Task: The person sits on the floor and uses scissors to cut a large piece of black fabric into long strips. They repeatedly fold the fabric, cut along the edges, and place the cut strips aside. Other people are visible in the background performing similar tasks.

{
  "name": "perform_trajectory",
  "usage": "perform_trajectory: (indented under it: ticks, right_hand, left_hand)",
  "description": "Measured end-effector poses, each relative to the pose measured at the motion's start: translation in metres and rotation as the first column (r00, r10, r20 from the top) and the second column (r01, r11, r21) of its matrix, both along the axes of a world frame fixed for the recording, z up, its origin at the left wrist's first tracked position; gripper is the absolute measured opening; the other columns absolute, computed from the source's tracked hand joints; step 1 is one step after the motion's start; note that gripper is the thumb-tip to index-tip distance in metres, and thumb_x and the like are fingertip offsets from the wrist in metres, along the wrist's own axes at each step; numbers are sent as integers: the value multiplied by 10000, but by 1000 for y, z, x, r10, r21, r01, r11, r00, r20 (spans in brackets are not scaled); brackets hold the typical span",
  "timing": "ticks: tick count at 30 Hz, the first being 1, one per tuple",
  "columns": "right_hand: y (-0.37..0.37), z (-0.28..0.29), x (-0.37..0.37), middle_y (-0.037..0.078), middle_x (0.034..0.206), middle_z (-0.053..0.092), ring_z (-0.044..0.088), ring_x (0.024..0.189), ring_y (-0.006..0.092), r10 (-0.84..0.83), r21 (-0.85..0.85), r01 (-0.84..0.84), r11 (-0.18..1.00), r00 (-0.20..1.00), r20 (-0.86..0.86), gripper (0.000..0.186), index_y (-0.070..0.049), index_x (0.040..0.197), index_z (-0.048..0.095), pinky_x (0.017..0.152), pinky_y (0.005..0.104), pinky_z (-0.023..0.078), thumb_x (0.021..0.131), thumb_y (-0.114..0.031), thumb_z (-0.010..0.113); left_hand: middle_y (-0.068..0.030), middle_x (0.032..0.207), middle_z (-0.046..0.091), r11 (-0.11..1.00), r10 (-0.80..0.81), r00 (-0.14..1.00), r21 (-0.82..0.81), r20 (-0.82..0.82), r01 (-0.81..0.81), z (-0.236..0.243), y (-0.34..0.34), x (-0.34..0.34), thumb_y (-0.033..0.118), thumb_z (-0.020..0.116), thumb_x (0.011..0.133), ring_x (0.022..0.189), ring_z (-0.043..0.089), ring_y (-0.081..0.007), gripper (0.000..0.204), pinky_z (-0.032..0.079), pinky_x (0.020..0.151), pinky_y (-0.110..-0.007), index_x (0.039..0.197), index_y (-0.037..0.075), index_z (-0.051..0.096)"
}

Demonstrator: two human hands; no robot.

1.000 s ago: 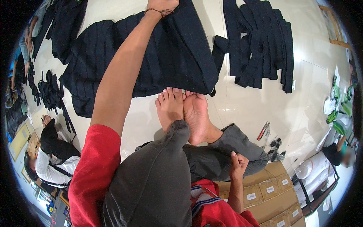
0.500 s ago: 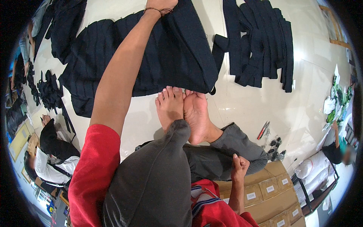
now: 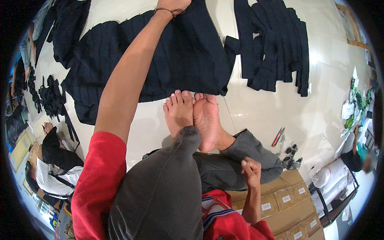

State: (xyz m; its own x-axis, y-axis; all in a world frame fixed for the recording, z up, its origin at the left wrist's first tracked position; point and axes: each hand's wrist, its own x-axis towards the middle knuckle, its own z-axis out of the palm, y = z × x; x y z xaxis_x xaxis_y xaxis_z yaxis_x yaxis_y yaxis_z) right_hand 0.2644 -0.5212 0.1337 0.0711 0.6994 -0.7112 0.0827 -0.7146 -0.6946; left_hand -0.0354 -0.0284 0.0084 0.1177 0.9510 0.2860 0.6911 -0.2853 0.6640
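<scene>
One edge altered on the dark cloth (image 3: 184,60)

Cloth spread over the pale tiled floor (image 3: 256,116), near edge at the toes of the bare feet (image 3: 180,114); cannot tell if touching. Left hand (image 3: 175,4) at cloth's far side, cut by the upper border; fingers hidden, so cannot tell whether they grasp or only press. Right hand (image 3: 251,171) by the grey trouser leg (image 3: 224,170), well apart from the cloth; fingers curled into a loose fist, nothing visible inside.

Just changed: cloth's right edge, nearly straight a second ago, now bends outward low down, toward the dark strips (image 3: 274,52). Right hand slightly higher, turned. Left hand about where it was. My reading: near right corner lies loose; only the left hand is working the cloth.
</scene>
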Motion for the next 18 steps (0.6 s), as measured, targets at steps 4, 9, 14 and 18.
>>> perform_trajectory:
  ticks: [4,9,14,18]
  right_hand:
    - [93,2,-55,88,781,528,526,817,210,139,308,-79,948,974,-178,282,38,698,624,775,335,428,911,-144,605]
    - [191,0,-105,102,981,506,507,966,197,1,716,45,697,998,-64,96,2,886,735,890,338,416,873,-59,663]
    - [236,-7,-97,93,1058,473,480,1066,203,-219,814,235,531,966,-135,134,-15,927,729,984,372,396,917,-107,632]
    - [239,-22,-65,87,1203,473,455,1130,192,-482,776,277,567,876,39,173,-21,990,719,987,351,386,949,-148,608]
  left_hand:
    - [-166,773,700,998,-55,996,-21,-73,53,8,2,11,266,678,873,677,681,-284,271,527,642,-348,881,-3,708]
    - [-143,925,724,995,-102,987,7,-122,104,-4,7,1,446,679,872,861,700,-314,388,534,792,-356,987,81,741]
    - [-126,755,706,998,-54,997,-8,59,54,-6,2,3,358,733,849,692,683,-247,304,522,676,-329,890,57,742]
    - [-137,757,702,997,-57,991,-50,123,63,-12,2,3,339,731,851,687,676,-259,291,518,670,-340,885,51,740]
